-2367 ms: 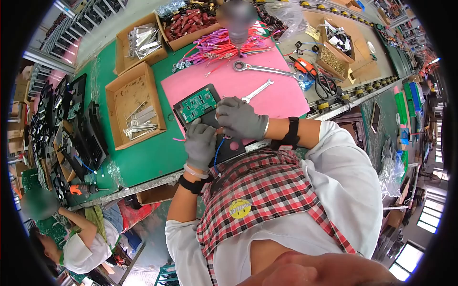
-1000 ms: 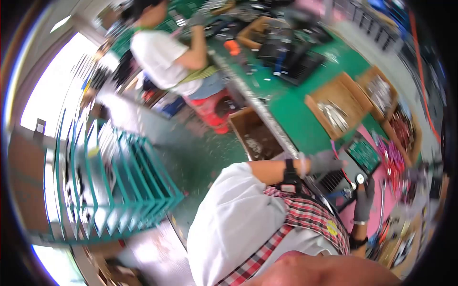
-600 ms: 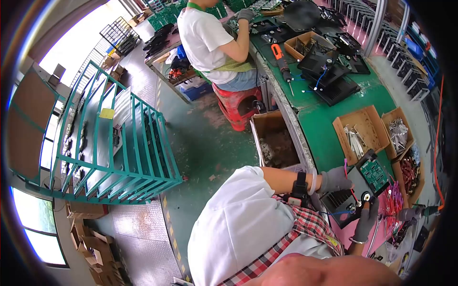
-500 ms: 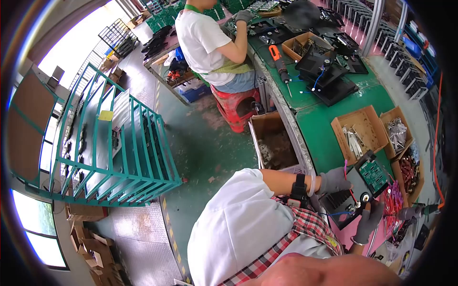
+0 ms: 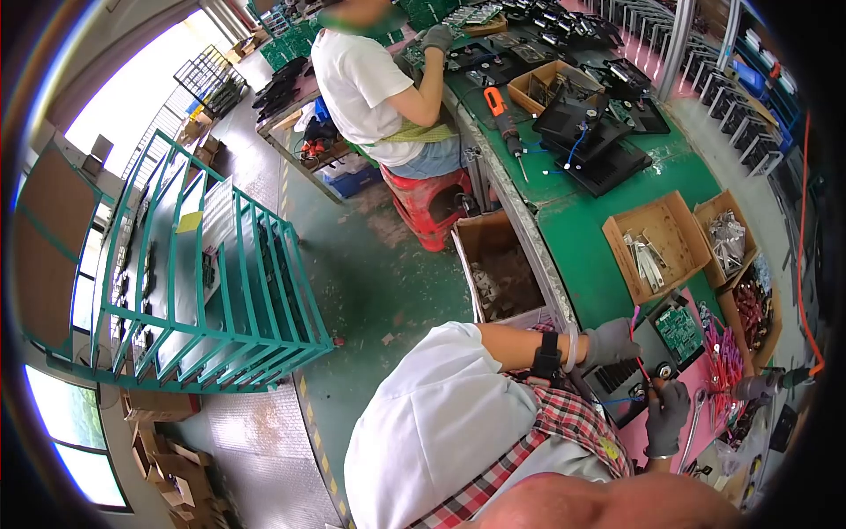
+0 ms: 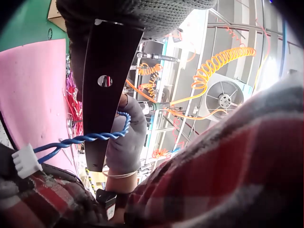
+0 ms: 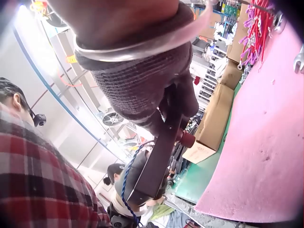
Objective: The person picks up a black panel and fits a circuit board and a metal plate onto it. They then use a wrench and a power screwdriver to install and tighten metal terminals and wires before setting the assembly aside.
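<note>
A black plastic housing (image 5: pixel 612 375) with slots on its near part carries a green circuit board (image 5: pixel 679 331). My gloved left hand (image 5: pixel 608 342) is at its left edge, fingertips pinching a red wire (image 5: pixel 644 368) whose pink end sticks up past them. My gloved right hand (image 5: pixel 668 419) grips the right edge, fingers curled round it in the right wrist view, the thumb by a round metal fitting (image 5: pixel 664 371). A red-brown knob (image 7: pixel 186 138) juts from the housing there. In the left wrist view a twisted blue wire (image 6: pixel 95 137) with a white connector (image 6: pixel 26 161) dangles across the housing.
Cardboard boxes of metal strips (image 5: pixel 648 264) stand beyond the housing. A pink mat (image 5: pixel 634 432) bears a wrench (image 5: pixel 692 428) and bundled red wires (image 5: pixel 724 370). Farther along the green bench lie a power screwdriver (image 5: pixel 502 115) and stacked black housings (image 5: pixel 599 159); another person (image 5: pixel 370 84) works there.
The head view has swung left from the bench toward the rack and the other person. My right fingers have curled in closer over the round fitting; the left hand keeps its place.
</note>
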Demonstrator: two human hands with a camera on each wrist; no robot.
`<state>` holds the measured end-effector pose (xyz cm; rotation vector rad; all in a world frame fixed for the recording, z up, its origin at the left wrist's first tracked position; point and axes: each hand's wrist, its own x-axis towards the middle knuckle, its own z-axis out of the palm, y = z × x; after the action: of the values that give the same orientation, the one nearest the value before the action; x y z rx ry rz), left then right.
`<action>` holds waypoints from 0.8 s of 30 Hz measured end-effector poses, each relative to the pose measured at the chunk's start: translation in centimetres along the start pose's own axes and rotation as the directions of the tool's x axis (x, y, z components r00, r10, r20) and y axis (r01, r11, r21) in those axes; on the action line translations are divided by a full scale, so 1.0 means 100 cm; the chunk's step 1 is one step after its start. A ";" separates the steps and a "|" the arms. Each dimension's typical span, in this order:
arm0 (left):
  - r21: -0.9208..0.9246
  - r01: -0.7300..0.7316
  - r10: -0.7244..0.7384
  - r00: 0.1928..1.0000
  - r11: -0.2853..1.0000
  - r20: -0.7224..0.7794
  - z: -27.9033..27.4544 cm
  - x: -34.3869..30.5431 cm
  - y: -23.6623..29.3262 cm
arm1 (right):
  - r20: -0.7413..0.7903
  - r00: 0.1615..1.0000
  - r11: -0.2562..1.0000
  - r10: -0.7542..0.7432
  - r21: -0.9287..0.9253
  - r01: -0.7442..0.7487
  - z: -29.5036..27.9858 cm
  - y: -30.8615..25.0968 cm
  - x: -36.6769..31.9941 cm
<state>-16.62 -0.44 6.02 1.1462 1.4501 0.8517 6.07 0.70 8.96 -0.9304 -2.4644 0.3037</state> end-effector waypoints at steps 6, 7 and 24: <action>-0.035 -0.072 0.072 0.997 0.997 -0.023 0.004 0.000 -0.006 | 0.024 0.991 0.989 0.130 0.069 -0.132 0.007 0.006 -0.010; -0.042 -0.081 0.080 0.996 0.996 -0.026 0.005 0.001 -0.006 | -0.008 0.992 0.990 0.127 0.067 -0.126 0.009 0.004 -0.010; -0.073 -0.106 0.105 0.994 0.992 -0.012 0.014 -0.002 -0.008 | -0.112 0.949 0.956 0.295 0.036 -0.292 0.041 0.018 -0.046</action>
<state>-15.38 -0.91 5.08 1.1731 1.3628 0.9764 7.95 -1.21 3.15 -1.2725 -2.2115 0.3603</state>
